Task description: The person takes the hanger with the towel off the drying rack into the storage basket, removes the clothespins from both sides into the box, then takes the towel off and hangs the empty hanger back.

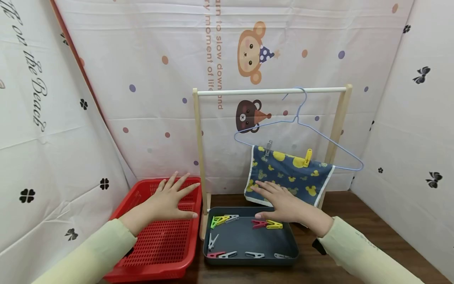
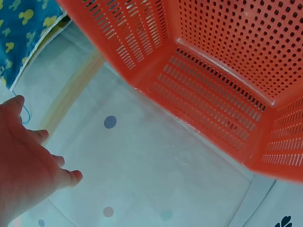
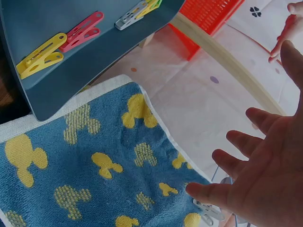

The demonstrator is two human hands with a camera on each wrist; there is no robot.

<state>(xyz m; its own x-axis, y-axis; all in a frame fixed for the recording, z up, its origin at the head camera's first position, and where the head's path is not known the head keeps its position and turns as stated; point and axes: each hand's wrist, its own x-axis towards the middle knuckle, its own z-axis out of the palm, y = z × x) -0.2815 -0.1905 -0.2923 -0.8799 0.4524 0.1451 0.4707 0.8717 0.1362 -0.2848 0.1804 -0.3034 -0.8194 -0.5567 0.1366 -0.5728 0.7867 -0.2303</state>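
A blue towel [image 1: 283,173] with yellow mouse-head shapes hangs from a blue wire hanger [image 1: 345,153], whose hook goes over the white rod of a wooden rack [image 1: 271,92]. A grey clothespin [image 1: 268,148] and a yellow clothespin [image 1: 307,157] clip its top edge. My right hand [image 1: 283,203], fingers spread and holding nothing, is in front of the towel's lower part and over the tray. With fingers also spread, my left hand [image 1: 168,199] hovers above the red basket [image 1: 159,252]. Both palms face away from me in the head view.
A dark grey tray [image 1: 248,240] stands in front of the rack, with several clothespins along its sides, among them a red clothespin [image 1: 259,224] and a yellow one [image 3: 42,56]. The basket stands left of it on the brown wooden table [image 1: 383,252]. Printed cloth surrounds the area.
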